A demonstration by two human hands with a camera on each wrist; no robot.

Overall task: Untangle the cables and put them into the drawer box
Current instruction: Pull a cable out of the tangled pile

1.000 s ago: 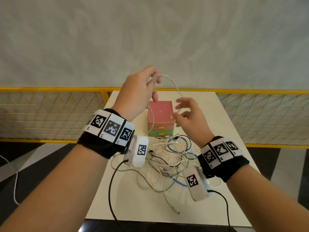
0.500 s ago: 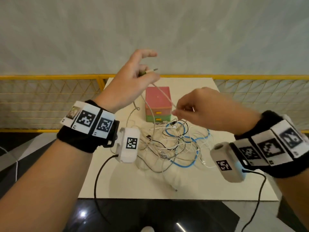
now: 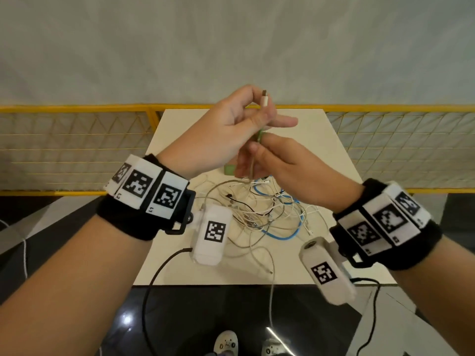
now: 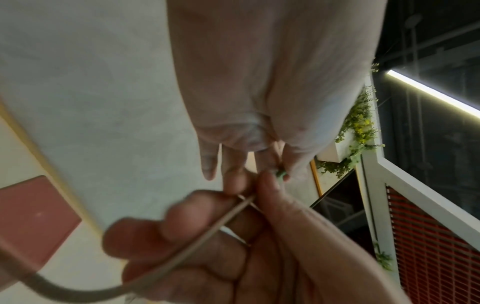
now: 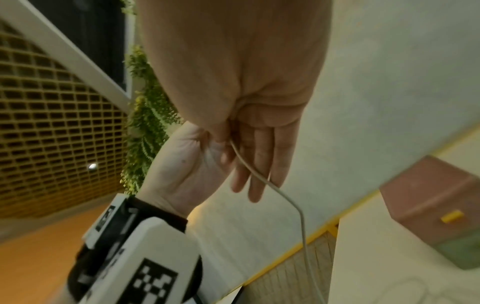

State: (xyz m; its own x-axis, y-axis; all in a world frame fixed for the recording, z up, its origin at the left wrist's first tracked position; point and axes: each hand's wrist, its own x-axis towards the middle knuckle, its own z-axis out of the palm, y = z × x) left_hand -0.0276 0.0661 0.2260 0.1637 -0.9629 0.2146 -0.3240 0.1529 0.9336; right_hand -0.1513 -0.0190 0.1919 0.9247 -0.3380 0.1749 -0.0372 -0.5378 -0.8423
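Observation:
My left hand (image 3: 257, 110) pinches a white cable (image 3: 264, 101) just below its plug, which points up. My right hand (image 3: 259, 147) pinches the same cable right beneath it, at a green collar, and the two hands touch. From there the cable (image 4: 207, 232) runs through my curled right fingers (image 4: 182, 222) and down (image 5: 285, 197) to the tangle of white, blue and black cables (image 3: 262, 217) on the table (image 3: 321, 140). The pink and green drawer box (image 5: 436, 207), drawers closed, stands behind my hands. In the head view only a green corner (image 3: 228, 169) of it shows.
A yellow mesh railing (image 3: 77, 145) runs behind and beside the small white table. One white cable end (image 3: 271, 272) lies at the table's near edge. Black cords (image 3: 154, 278) hang from both wrist cameras over the dark floor.
My hands have come together in front of the box. The right hand slid up the cable to just under the left, and the plug turned from pointing right to pointing up.

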